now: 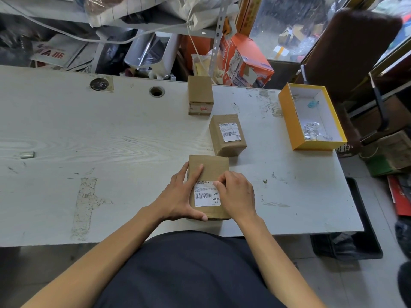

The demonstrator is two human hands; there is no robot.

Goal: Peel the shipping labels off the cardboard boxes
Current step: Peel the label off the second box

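The left hand [178, 196] holds the near box [209, 172] by its left side, fingers flat on top and thumb at the near edge. The right hand [236, 194] picks with curled fingertips at the upper right corner of its label [205, 196]. Just beyond this box sits a second box [226, 135] with its own label [230, 132]. Farther off stands a third box [200, 94]. To the right lies a yellow tray [289, 116].

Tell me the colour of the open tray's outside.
Yellow outside, white inside; the head view shows the open tray.
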